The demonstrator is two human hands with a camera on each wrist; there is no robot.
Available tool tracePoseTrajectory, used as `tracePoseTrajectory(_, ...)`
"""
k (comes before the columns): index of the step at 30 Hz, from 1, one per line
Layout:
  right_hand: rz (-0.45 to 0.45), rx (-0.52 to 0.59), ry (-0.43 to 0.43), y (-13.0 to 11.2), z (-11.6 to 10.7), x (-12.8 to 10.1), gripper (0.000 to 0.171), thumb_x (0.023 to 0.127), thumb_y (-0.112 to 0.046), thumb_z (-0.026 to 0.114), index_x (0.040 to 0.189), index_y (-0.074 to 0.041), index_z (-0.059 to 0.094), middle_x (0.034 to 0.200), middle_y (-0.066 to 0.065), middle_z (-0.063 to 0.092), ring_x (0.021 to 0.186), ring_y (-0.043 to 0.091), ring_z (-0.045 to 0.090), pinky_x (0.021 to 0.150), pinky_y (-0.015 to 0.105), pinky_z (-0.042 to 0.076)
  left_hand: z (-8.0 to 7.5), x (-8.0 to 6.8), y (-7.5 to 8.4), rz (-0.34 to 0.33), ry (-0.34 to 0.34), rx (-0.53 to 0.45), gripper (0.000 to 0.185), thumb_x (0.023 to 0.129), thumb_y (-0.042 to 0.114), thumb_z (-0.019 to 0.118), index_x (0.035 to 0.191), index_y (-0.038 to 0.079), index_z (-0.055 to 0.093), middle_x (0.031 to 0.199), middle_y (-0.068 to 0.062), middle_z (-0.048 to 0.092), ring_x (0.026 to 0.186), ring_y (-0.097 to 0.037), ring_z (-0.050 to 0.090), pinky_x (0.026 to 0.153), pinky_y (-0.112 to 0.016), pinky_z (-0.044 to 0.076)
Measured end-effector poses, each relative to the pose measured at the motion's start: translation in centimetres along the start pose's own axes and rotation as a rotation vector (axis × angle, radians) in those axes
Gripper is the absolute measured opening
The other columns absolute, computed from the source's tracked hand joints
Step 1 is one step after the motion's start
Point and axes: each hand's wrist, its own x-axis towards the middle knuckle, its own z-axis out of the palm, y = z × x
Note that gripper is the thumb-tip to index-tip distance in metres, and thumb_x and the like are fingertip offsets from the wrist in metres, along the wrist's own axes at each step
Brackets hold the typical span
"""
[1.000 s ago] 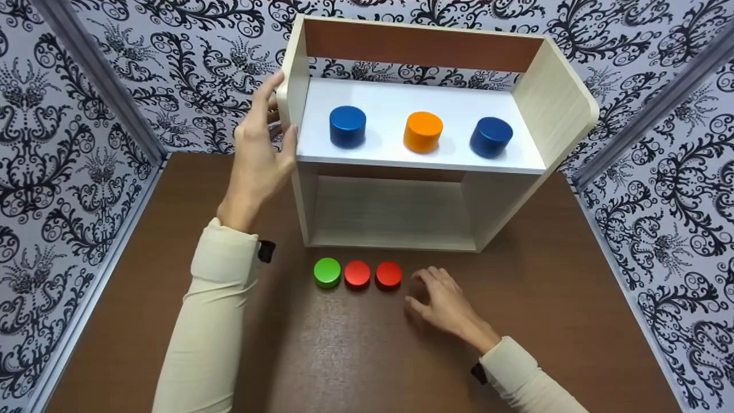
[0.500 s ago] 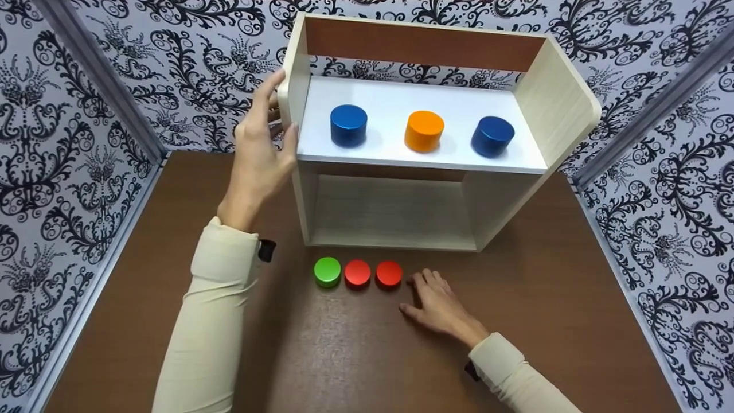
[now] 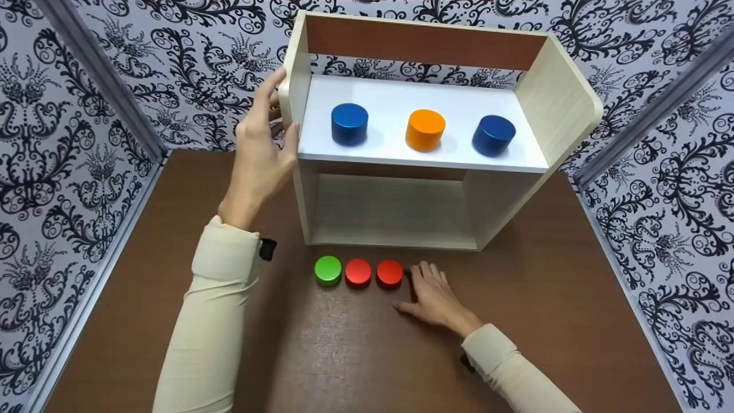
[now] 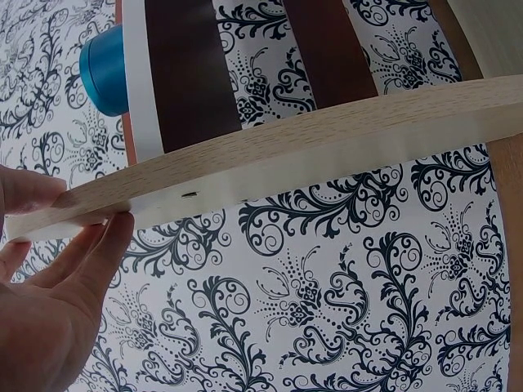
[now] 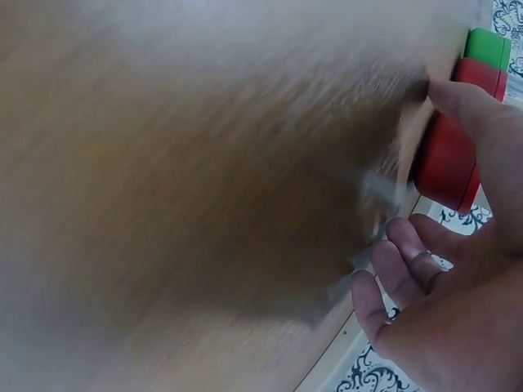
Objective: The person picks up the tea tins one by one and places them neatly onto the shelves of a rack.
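My left hand [image 3: 255, 146] grips the upper left side panel [image 3: 295, 80] of a small wooden shelf unit. In the left wrist view, the panel's edge [image 4: 286, 147] runs between its thumb and fingers. On the table before the unit, a green cylinder [image 3: 328, 271], a red cylinder [image 3: 358, 273] and a second red cylinder [image 3: 389, 273] stand in a row. Right beside the rightmost red one is my right hand [image 3: 436, 301], fingers spread and holding nothing. From the right wrist, that red cylinder [image 5: 448, 163] shows between thumb and fingertips.
On the unit's white upper shelf [image 3: 384, 94] stand a blue cylinder [image 3: 349, 125], an orange cylinder [image 3: 425, 131] and a dark blue cylinder [image 3: 494, 136]. Below is an open-fronted compartment [image 3: 395, 209]. Patterned walls [image 3: 676, 229] close in the brown table [image 3: 344, 367].
My right hand has moved left to the rightmost red cylinder, its fingers spreading. The left hand keeps its grip on the panel, and the cylinders stay where they were.
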Motion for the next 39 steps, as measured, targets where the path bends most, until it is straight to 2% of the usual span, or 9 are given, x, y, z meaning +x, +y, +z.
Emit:
tracePoseTrajectory(13,-0.008,0.077,-0.009,0.0,0.0,1.7,0.1,0.083,-0.05,0.081,0.151,0.007,0.035,0.154,0.04,0.027,0.145,0.056,0.019,0.119,0.071,0.02,0.2,0.1,-0.1,-0.033,-0.009,-0.02,0.068,0.088,-0.015,0.062,0.15,0.006,0.042,0.132,-0.023,0.061,0.12,-0.029,0.063,0.099,-0.031,0.057)
tracePoseTrajectory(23,-0.043,0.083,0.006,-0.5,0.1,2.8,0.103,0.077,-0.052,0.085,0.15,0.004,0.038,0.152,0.039,0.03,0.144,0.057,0.022,0.118,0.072,0.02,0.0,0.0,-0.1,-0.01,-0.003,-0.018,0.068,0.088,-0.015,0.062,0.15,0.004,0.042,0.131,-0.024,0.062,0.118,-0.03,0.065,0.098,-0.031,0.058)
tracePoseTrajectory(32,-0.068,0.084,0.002,-0.8,0.0,3.5,0.097,0.074,-0.049,0.088,0.149,-0.007,0.045,0.152,0.036,0.034,0.143,0.057,0.023,0.118,0.072,0.02,0.0,0.0,-0.4,0.017,0.003,0.002,0.066,0.087,-0.016,0.061,0.148,0.001,0.043,0.128,-0.023,0.063,0.116,-0.029,0.065,0.097,-0.029,0.058)
tracePoseTrajectory(39,-0.087,0.082,-0.018,-0.9,-0.1,4.0,0.088,0.076,-0.046,0.088,0.147,-0.01,0.05,0.149,0.035,0.036,0.141,0.056,0.026,0.118,0.072,0.02,0.0,0.0,-0.3,0.008,0.0,-0.005,0.067,0.087,-0.016,0.062,0.149,0.001,0.042,0.13,-0.024,0.062,0.118,-0.03,0.064,0.098,-0.029,0.058)
